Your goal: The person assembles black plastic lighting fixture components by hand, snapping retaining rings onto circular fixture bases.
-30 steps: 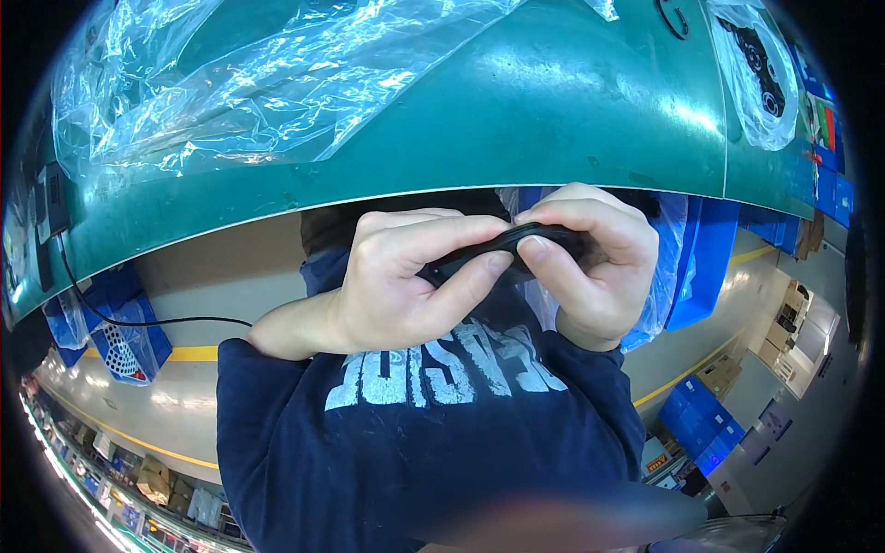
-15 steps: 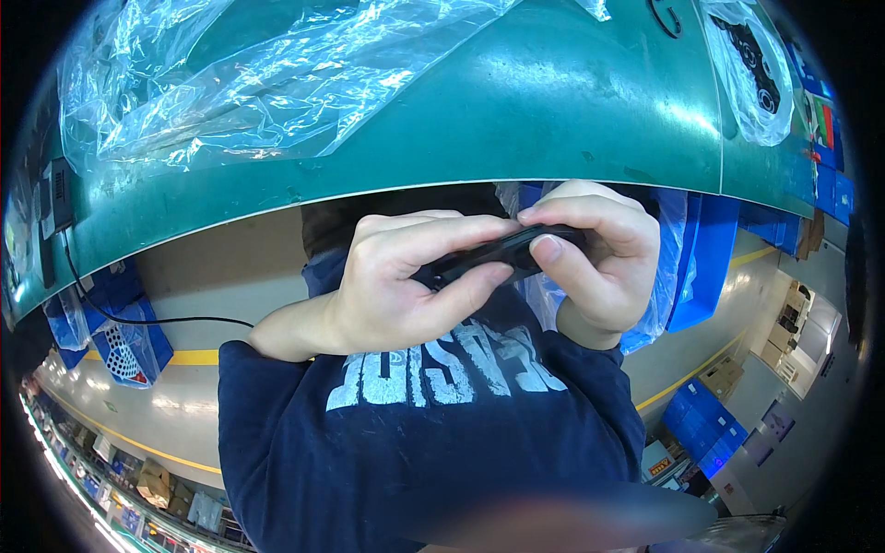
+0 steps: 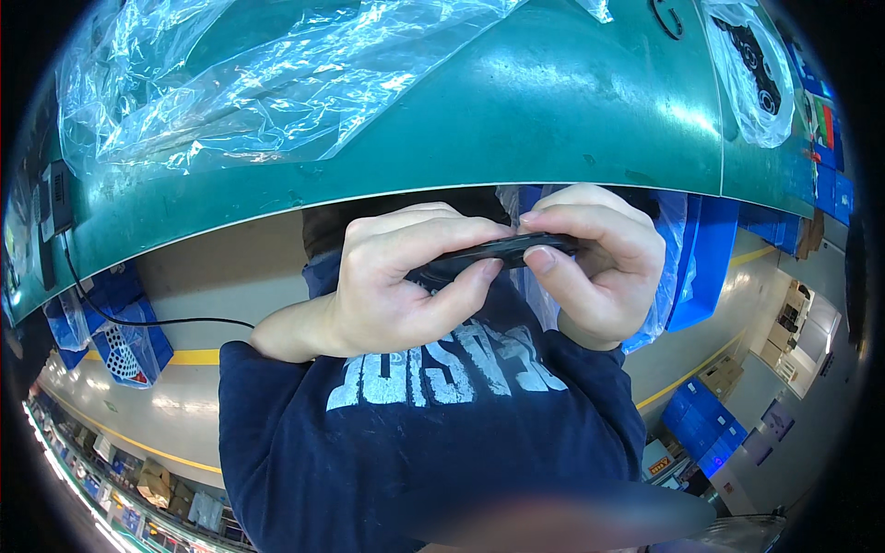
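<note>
Pinching slim black part (image 3: 509, 247) in left hand (image 3: 383, 281) and right hand (image 3: 613, 267) toward opposite ends, presumably for steadiness; holding it between dark shirt (image 3: 415, 452) and green table (image 3: 553, 129), possibly hiding its tips.

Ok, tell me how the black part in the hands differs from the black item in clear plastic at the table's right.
The held part is pinched between the left hand and right hand; the bagged item lies on the table. The held part runs nearly sideways across the view; the bagged item slants steeply. The bagged item shows ring shapes; none show on the held part. Both are black.
</note>
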The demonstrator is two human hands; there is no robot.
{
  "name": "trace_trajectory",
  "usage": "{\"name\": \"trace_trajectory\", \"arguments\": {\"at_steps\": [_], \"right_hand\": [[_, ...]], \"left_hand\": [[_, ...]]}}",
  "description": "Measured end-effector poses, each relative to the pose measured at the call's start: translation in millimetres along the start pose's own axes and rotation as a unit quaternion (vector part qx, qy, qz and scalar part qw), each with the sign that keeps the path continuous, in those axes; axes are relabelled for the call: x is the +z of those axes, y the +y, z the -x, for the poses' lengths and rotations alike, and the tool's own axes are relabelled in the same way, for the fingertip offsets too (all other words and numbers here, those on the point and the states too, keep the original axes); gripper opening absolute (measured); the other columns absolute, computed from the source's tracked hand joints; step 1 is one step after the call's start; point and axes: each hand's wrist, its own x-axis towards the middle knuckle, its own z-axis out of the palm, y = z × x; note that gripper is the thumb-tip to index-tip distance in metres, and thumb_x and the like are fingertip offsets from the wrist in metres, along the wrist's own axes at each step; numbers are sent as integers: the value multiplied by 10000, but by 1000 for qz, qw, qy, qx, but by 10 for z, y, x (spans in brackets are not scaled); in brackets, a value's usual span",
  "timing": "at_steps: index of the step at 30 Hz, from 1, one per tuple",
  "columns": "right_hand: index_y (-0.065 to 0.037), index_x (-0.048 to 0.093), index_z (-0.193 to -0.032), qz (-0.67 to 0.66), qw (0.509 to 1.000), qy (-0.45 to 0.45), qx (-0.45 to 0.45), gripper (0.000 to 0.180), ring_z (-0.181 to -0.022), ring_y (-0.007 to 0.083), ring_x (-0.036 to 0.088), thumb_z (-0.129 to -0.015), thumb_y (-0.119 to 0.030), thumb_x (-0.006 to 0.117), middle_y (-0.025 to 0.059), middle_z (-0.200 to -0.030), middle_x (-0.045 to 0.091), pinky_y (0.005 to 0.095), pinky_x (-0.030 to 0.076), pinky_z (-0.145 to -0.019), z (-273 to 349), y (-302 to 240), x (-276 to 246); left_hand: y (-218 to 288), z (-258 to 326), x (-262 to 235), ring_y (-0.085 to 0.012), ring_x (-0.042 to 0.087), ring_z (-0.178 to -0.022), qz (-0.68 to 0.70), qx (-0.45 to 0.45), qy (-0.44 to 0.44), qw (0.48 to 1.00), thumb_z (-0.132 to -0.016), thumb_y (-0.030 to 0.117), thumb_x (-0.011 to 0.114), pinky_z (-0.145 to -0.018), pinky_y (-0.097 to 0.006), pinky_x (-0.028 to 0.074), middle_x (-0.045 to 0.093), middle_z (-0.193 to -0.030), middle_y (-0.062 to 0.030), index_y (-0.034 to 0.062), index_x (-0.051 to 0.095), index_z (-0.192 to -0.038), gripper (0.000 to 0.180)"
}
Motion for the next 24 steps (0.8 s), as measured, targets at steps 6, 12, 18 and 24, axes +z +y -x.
{"name": "trace_trajectory", "arguments": {"at_steps": [6, 12, 18, 24], "right_hand": [[34, 666, -897, 9, 1000, -21, 18, 192, -672, 175, 627, -707, 20, 690, 125, -785, 657, 240, 474, -600, -4, -27, 10], [45, 663, -903, -33, 998, -2, 45, 188, -669, 162, 618, -716, 27, 677, 131, -789, 656, 227, 456, -587, 0, -18, 27], [44, 663, -912, -36, 999, -2, 37, 200, -674, 161, 618, -714, 23, 682, 131, -788, 653, 228, 460, -594, 1, 14, 3], [37, 662, -922, 23, 999, -25, 21, 214, -676, 169, 624, -713, 6, 694, 124, -785, 652, 239, 472, -593, -29, -17, -4]], "left_hand": [[1, -7, 36, -183, 635, -658, 1, -10, 30, 999, -691, -21, 658, -583, -252, 484, 652, -774, -123, -31, 638, -923, 233], [-17, 25, 10, -155, 644, -713, 81, -74, 39, 993, -701, -8, 673, -633, -233, 481, 660, -821, -108, -27, 628, -919, 223], [-40, -4, -2, -157, 643, -696, 60, -40, 14, 997, -703, -13, 670, -618, -234, 480, 660, -791, -107, -29, 635, -911, 211], [-21, -19, 9, -164, 638, -650, 34, -32, 18, 999, -709, -5, 672, -581, -234, 474, 654, -742, -113, -35, 643, -882, 178]]}}
